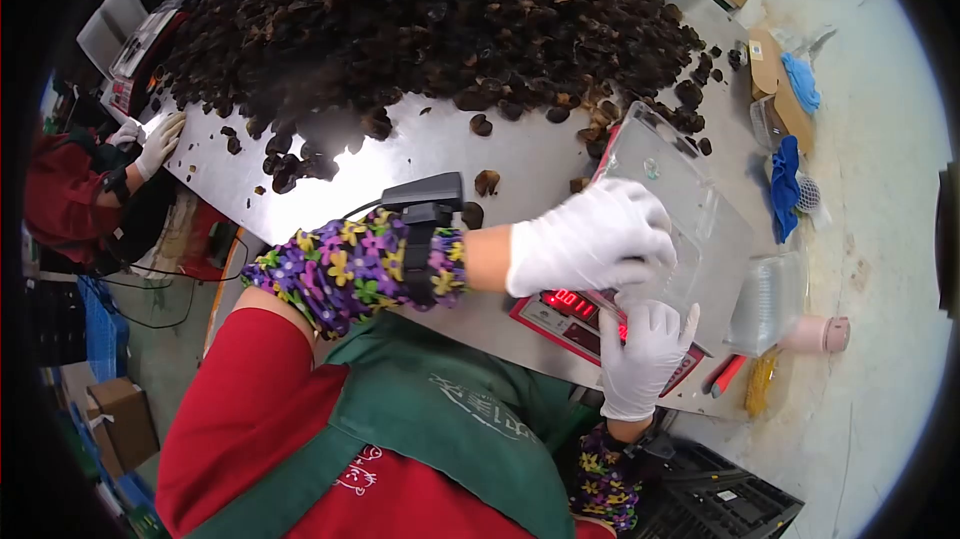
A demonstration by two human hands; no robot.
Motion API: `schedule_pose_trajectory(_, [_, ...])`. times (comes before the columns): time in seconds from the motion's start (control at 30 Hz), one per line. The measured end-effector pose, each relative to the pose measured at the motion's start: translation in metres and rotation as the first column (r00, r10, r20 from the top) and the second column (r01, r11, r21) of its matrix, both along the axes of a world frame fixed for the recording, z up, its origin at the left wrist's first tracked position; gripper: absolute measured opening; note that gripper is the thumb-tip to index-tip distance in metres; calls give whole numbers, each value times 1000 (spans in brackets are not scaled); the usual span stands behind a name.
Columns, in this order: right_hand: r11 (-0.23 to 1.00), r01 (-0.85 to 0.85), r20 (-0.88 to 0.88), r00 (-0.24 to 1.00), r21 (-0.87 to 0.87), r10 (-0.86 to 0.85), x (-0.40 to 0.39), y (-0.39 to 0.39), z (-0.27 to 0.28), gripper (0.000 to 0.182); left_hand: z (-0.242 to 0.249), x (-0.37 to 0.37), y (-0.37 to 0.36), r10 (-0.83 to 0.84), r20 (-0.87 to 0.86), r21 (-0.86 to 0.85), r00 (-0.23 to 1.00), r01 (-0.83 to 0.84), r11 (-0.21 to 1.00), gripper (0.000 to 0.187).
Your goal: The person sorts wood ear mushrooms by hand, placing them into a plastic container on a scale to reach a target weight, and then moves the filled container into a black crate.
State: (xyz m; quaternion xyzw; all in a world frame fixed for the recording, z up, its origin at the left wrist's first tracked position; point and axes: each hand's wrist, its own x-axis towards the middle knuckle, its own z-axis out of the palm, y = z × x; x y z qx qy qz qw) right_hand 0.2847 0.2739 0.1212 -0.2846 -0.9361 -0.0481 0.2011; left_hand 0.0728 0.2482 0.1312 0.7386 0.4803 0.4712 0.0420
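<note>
A clear plastic box (690, 259) rests on a red electronic scale (560, 324) whose lit digits are partly covered. My left hand (590, 239), in a white glove, is over the box's near side with its fingers curled downward. Whatever is between those fingers is hidden. Closer to me, my right hand (645, 359), also gloved in white, grips the box's near edge, with the thumb and fingers at its rim. A small pale piece (652, 169) shows through the clear plastic at the far end.
A large heap of dark dried fungus (430, 19) covers the metal table's (400, 139) far side, with loose pieces around it. At left, a co-worker's gloved hand (160, 144) touches the table. Clear containers (765, 304), a blue cloth (785, 189) and a red-handled tool (728, 376) lie at right.
</note>
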Motion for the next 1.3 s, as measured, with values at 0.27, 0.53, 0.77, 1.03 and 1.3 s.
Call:
schedule_pose_trajectory(0.27, [995, -40, -202, 979, -89, 21, 36, -4, 1, 43, -58, -99, -64, 306, -250, -441, 919, -389, 809, 56])
schedule_pose_trajectory(0.53, [997, 29, -273, 961, -70, -47, 35, -3, 4, 32, -80, -110, -107, 249, -265, -561, 931, -359, 746, 13])
schedule_pose_trajectory(0.77, [998, -1, -275, 961, -58, -15, 18, -1, 7, 29, -14, -71, -60, 288, 273, -114, 918, -266, 957, 14])
schedule_pose_trajectory(1.03, [995, 33, -235, 971, -94, -54, 14, -3, 13, 28, 5, -34, -22, 150, 35, 69, 988, -152, 986, 33])
schedule_pose_trajectory(1.3, [994, 26, -283, 957, -105, -55, 39, 5, 7, 24, -68, -77, -147, 113, -605, -379, 788, -410, 829, 31])
